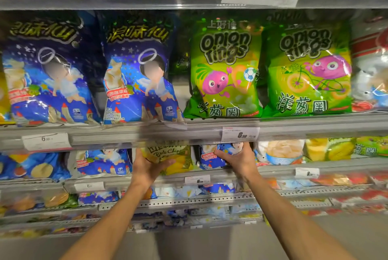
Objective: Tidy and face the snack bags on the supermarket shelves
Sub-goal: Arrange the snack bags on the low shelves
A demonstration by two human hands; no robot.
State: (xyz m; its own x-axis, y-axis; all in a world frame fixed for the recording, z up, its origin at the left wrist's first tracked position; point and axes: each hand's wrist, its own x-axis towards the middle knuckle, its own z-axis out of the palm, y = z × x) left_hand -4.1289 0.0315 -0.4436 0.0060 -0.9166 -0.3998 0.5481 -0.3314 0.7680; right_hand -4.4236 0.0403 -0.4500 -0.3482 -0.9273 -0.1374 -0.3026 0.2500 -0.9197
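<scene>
On the second shelf down, my left hand holds a yellow-green chips bag from below, fingers curled under its front. My right hand grips a small blue snack bag just to the right of it. The tops of both bags are hidden behind the shelf rail above. On the upper shelf two large blue bags stand upright on the left and two green onion rings bags on the right, all facing forward.
More blue bags lie left of my hands, white and yellow bags to the right. Price tags hang on the rails. Lower shelves hold several small packets. Grey floor shows at the bottom.
</scene>
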